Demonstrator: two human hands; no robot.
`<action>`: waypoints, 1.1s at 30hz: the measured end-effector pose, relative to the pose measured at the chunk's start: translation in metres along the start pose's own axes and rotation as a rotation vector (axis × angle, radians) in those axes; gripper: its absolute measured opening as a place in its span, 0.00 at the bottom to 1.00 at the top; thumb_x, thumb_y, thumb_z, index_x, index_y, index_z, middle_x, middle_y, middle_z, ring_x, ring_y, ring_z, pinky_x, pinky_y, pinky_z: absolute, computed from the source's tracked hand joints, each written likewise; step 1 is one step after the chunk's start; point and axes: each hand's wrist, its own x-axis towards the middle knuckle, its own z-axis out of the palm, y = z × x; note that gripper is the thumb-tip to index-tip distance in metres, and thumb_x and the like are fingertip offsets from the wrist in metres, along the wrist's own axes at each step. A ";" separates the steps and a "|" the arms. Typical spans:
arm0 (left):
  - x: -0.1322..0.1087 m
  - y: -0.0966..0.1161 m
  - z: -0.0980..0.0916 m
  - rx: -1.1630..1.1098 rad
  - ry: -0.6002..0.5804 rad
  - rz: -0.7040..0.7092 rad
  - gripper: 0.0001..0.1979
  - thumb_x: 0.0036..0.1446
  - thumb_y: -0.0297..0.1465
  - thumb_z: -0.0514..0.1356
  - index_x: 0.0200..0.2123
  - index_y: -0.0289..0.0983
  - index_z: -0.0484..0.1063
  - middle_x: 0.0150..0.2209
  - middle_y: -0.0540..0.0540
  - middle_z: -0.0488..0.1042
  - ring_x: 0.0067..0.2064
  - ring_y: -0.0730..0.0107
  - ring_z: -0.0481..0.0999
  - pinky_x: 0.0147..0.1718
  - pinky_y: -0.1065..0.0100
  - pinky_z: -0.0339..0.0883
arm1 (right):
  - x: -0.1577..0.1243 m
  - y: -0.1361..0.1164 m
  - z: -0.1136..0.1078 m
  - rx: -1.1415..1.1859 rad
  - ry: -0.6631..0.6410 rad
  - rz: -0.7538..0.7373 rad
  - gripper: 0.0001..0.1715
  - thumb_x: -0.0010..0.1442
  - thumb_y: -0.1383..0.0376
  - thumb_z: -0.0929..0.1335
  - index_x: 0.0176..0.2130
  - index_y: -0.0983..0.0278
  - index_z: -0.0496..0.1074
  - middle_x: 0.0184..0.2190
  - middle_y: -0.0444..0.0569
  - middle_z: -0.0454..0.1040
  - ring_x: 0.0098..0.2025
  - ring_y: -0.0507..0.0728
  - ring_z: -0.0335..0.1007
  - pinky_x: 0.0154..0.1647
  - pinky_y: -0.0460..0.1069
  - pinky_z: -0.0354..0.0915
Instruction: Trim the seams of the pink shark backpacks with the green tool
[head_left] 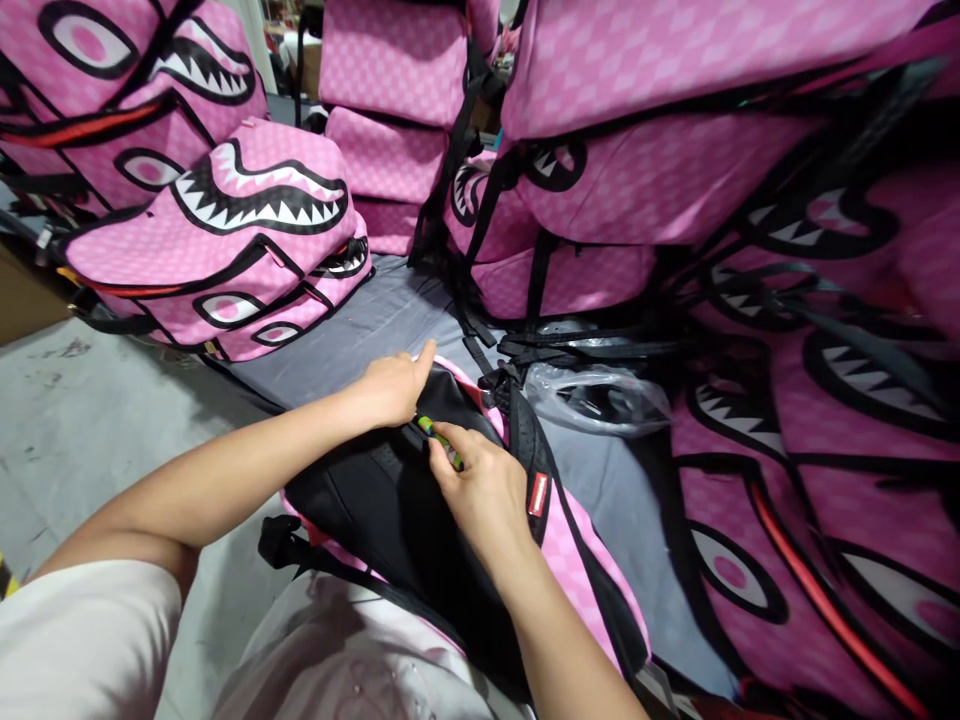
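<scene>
A pink checkered backpack (405,525) lies across my lap and the work surface, its black padded back panel facing up. My left hand (394,388) grips the far end of that panel; one digit sticks up and the curled fingers are partly hidden. In my right hand (484,485) is a slim green-and-yellow tool (426,425), mostly covered by my fingers, so its kind is unclear. Its end points at the panel beside my left hand. A black shoulder strap with a red label (538,494) runs along the right side of the backpack.
Finished-looking pink backpacks with shark mouths (262,205) sit at the left. More are stacked at the back (390,60) and right (727,570). A clear plastic bag (600,398) with black contents and loose black straps (585,345) lies on the grey cloth-covered table (319,345).
</scene>
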 end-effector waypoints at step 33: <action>0.000 -0.002 0.004 -0.041 0.022 0.023 0.47 0.57 0.32 0.62 0.71 0.32 0.38 0.55 0.30 0.70 0.51 0.52 0.77 0.43 0.63 0.70 | 0.003 -0.003 -0.001 -0.046 -0.001 0.054 0.13 0.65 0.62 0.66 0.44 0.57 0.80 0.33 0.45 0.83 0.33 0.55 0.79 0.29 0.46 0.61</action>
